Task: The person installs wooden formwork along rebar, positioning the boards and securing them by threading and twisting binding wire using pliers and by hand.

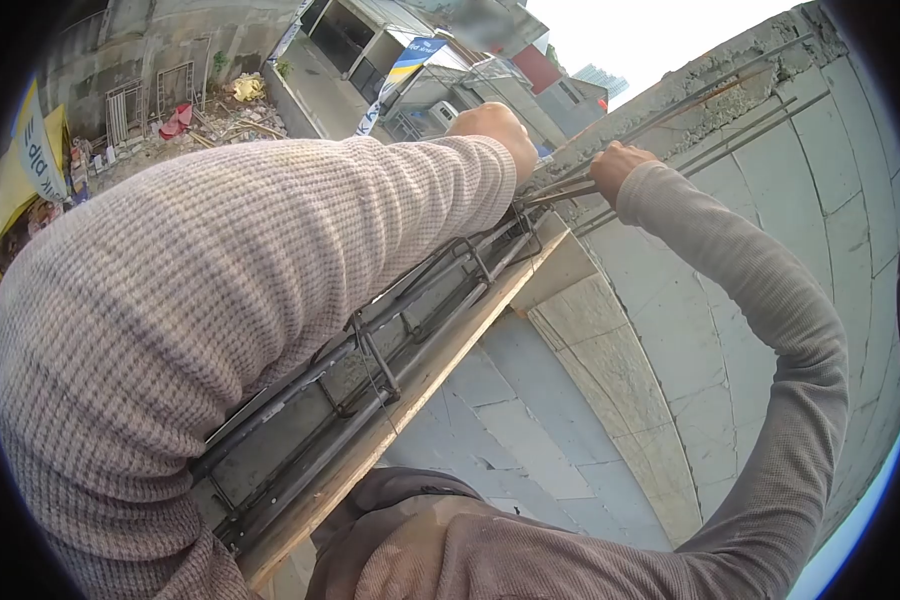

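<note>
My left hand [500, 135] is closed in a fist at the far end of the rebar cage [370, 350]. Its sleeve and the back of the hand hide what the fingers hold, if anything. To the right, my right hand [618, 168] is closed around a thin steel bar [568, 191] where several bars meet the cage end. The cage has long bars with bent square stirrups and lies inside a narrow trough. A wooden board [440, 375] forms the trough's near side.
A rough concrete edge [690, 115] with protruding rebar [750, 130] runs to the upper right. Pale panels [690, 330] cover the surface on the right. Far below lie rubble [235, 125], a building [380, 40] and a parked vehicle [443, 114]. Banners [410, 62] hang at the edge.
</note>
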Demonstrator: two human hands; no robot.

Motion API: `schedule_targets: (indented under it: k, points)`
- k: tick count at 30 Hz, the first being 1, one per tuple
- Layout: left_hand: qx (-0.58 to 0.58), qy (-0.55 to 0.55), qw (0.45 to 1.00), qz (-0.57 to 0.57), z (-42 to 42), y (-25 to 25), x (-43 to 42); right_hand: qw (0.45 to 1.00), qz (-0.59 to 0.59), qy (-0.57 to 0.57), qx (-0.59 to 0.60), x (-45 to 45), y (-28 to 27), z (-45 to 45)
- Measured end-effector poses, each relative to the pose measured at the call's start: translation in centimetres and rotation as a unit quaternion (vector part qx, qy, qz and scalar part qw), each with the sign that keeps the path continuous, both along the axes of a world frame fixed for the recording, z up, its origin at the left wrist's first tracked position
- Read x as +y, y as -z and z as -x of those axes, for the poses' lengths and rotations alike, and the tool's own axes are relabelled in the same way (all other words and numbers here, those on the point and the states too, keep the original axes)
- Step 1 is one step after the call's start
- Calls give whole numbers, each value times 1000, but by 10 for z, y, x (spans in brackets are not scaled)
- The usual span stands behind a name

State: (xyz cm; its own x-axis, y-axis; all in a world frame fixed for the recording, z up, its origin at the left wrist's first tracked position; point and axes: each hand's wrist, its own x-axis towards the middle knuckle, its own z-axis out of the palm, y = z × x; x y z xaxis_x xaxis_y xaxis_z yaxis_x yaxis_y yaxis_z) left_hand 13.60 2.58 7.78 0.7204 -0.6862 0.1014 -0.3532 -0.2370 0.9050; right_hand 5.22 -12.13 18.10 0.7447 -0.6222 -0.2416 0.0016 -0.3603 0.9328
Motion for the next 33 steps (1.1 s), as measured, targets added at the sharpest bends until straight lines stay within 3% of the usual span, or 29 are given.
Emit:
schedule_targets:
  k: [7,9,13,17,20,22,23,28,33]
  points:
    - [-18,-4,1000,-6,1,0,1,997,-7,74,-38,20,3,-7]
    - [-69,13,997,-28,1,-1,1,996,12,85,-31,11,5,-10]
    - [-32,-12,999,-6,-2,3,-7,986,47,152,-38,-19,13,-21]
    - [-20,-13,1000,-2,-2,3,-7,987,60,136,63,-38,12,-20]
    - [-8,-8,1000,5,-2,5,-7,990,45,129,24,-74,16,-20]
    - [-3,-3,1000,9,-3,5,-8,979,-37,179,-92,-72,14,-20]
    - [-7,-4,1000,11,-3,6,-9,979,-37,179,-91,-71,13,-18]
    - [4,-6,1000,17,0,2,-3,993,-51,97,41,-8,3,0]
    - [-12,9,1000,9,0,1,0,991,-71,103,37,-22,5,15]
